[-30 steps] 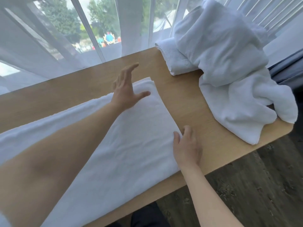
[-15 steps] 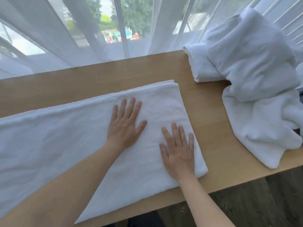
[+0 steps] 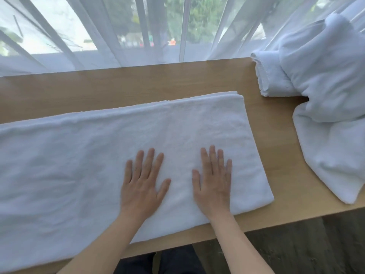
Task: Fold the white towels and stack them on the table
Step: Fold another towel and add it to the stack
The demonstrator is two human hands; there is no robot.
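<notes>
Head view, towel in work: one white towel (image 3: 98,165) is spread on the wooden table (image 3: 138,84), already doubled lengthwise, two layers showing at its far right corner.
Head view, position: the strip is laid near the front edge of the table, its right end short of the table's right side, its left end cut off by the frame.
Head view, long axis: left to right, tilted slightly so the right end sits farther back toward the sheer curtain (image 3: 138,36); the short end faces right, toward the pile.
Head view, left hand (image 3: 143,183): laid flat on the towel, fingers straight and spread, nothing gripped.
Head view, right hand (image 3: 214,181): pressed flat just beside it, nearer the right end, fingers straight, nothing held.
Head view, step in hand: smoothing is judged to be under way before a crosswise fold.
Head view, done so far: only the first lengthwise fold, as far as can be seen; no finished stack is visible.
Head view, left to do: the crumpled towel pile (image 3: 324,99) at the right end of the table, part draped over the edge, is unfolded; beside it one rolled towel edge (image 3: 266,76) is seen, folded or not cannot be told.
</notes>
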